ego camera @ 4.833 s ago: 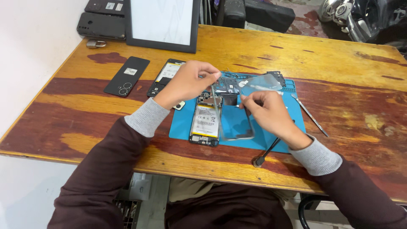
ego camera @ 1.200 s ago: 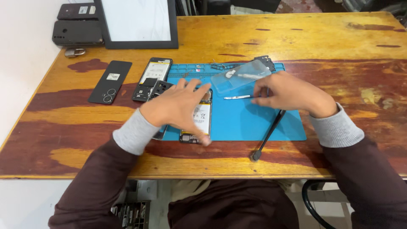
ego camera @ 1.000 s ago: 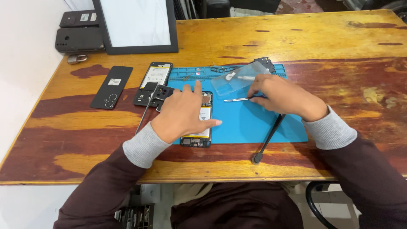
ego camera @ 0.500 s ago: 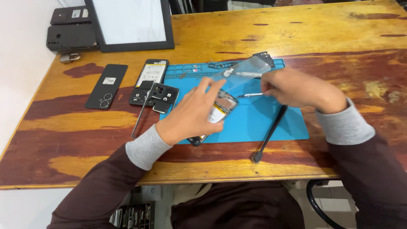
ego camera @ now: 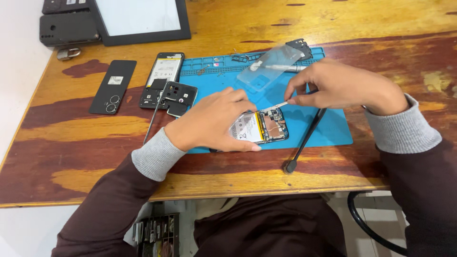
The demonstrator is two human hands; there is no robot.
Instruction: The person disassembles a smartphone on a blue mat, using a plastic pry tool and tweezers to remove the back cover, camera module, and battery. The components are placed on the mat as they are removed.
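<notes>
- The left hand point(ego camera: 214, 119) lies curled over an opened phone point(ego camera: 261, 127) on the blue mat point(ego camera: 328, 128), holding its edges.
- The right hand point(ego camera: 340, 85) pinches thin tweezers point(ego camera: 278, 105), tip just above the phone's circuit board.
- A black screwdriver point(ego camera: 304, 143) rests across the mat's edge on the desk point(ego camera: 85, 138).

A single head-worn view looks steeply down and forward from above the person's lap, close over the table point(ego camera: 228, 181). Both hands sit near the frame's centre, the left hand point(ego camera: 212, 121) and the right hand point(ego camera: 340, 85), with the table's far edge cut off beyond them.
</notes>
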